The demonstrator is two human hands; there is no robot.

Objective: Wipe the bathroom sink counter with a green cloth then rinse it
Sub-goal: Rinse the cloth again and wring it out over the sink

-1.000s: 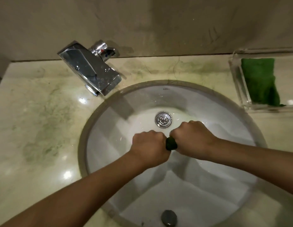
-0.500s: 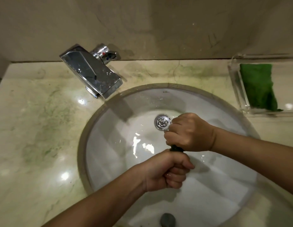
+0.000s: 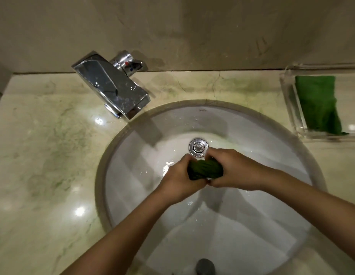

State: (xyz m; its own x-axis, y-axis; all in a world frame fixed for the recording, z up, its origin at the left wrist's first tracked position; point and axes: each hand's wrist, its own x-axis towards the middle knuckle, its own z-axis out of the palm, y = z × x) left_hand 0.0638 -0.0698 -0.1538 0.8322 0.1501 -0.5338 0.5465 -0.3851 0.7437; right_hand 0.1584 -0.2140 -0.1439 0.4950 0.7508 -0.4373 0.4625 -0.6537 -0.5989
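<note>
Both hands are sitting level again: half a second ago the right hand (image 3: 236, 171) was stacked above the left hand (image 3: 178, 177) with the cloth almost hidden, and now they are lying side by side at the centre of the frame with a thick twist of green cloth (image 3: 205, 169) showing between them. Each hand is clenching one end of that roll, fingers wrapped round it. The cloth is hanging over the white sink basin (image 3: 252, 231), just below the chrome drain (image 3: 198, 147) in the picture, dark and bunched, its long axis running left to right across the frame from one fist to the other.

This is looking like the wringing part of the rinse, with the wiping apparently done; wet glints are showing on the basin left of the hands. No stream is coming from the chrome faucet (image 3: 113, 87), which is standing on the marble surface (image 3: 43, 155) at the upper left of the frame, so the cloth is lying down and right of its spout. The left hand is the nearer one to it, should more water be wanted. A second green cloth (image 3: 317, 104) is lying in a clear tray (image 3: 289, 110) at the upper right, well apart from the hands. Something small and dark (image 3: 205, 266) is sitting at the bottom edge; what it is cannot be told.
</note>
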